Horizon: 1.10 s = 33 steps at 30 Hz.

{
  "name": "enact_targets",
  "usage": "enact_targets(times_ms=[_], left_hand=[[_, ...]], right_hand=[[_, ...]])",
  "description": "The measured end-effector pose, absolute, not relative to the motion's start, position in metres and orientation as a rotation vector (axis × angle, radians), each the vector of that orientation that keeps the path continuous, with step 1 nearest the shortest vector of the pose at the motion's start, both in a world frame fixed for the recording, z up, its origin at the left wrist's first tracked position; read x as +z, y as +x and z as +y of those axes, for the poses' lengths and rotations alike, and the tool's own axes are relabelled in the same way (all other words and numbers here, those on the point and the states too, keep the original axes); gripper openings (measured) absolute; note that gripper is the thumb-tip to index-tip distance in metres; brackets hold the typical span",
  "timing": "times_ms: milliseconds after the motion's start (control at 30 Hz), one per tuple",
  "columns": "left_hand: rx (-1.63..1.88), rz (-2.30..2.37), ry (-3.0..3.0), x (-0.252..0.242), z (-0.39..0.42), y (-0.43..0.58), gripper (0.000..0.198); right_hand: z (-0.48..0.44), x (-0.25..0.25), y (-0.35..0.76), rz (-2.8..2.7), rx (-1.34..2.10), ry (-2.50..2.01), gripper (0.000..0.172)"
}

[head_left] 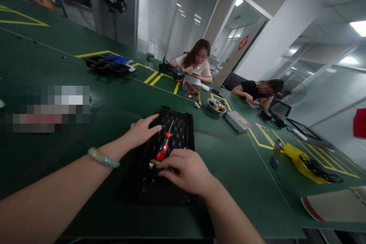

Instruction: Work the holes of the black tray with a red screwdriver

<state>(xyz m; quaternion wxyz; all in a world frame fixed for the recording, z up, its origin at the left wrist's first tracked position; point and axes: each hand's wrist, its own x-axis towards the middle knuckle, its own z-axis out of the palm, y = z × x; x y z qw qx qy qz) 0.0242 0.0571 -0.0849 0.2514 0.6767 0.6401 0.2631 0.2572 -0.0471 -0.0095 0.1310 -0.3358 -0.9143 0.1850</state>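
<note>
A black, tray-like panel (177, 188) with rows of small holes or shiny spots lies lengthwise before me on the green table. My left hand (143, 131) rests at its upper left edge, thumb and fingers spread, holding nothing. On the panel is a screwdriver (164, 148) with a red and black handle, its shaft pointing away from me. Just below the handle, the fingertips of my right hand (184, 167) are closed on a small brass-and-white piece (153, 163). Its exact kind is too small and too covered to tell.
Beyond the panel are a metal bowl (216, 106) of small parts, a grey metal box (236, 121), coloured wires (193, 93), a black sorting tray (105, 66) and a water bottle (150, 55). A yellow bag (303, 162) lies right. Other people sit at the table's far side.
</note>
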Motion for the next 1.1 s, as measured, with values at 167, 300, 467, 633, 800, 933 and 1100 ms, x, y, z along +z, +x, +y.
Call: enact_targets(times_ms=[167, 300, 467, 633, 800, 933, 1100], left_hand=[[0.713, 1.751, 1.823, -0.084, 0.055, 0.025, 0.076], [0.701, 1.762, 1.825, -0.081, 0.053, 0.025, 0.076], [0.712, 1.764, 1.831, -0.079, 0.052, 0.026, 0.072], [0.719, 1.760, 1.837, -0.081, 0.053, 0.025, 0.073], [0.712, 1.773, 1.833, -0.083, 0.054, 0.025, 0.075], [0.698, 1.773, 1.836, -0.082, 0.053, 0.026, 0.075], [0.689, 1.780, 1.839, -0.082, 0.053, 0.025, 0.074]], right_hand=[[-0.058, -0.032, 0.244, -2.903, 0.332, -0.729, 0.042], [-0.059, -0.038, 0.234, -2.946, 0.246, -0.627, 0.043], [-0.064, -0.035, 0.226, -2.985, 0.144, -0.626, 0.037], [-0.068, -0.030, 0.231, -2.915, 0.288, -0.666, 0.032], [-0.052, -0.012, 0.256, -2.553, 0.355, -1.215, 0.022], [-0.039, -0.003, 0.268, -2.474, 0.366, -1.463, 0.022], [-0.044, -0.006, 0.260, -2.505, 0.510, -1.454, 0.021]])
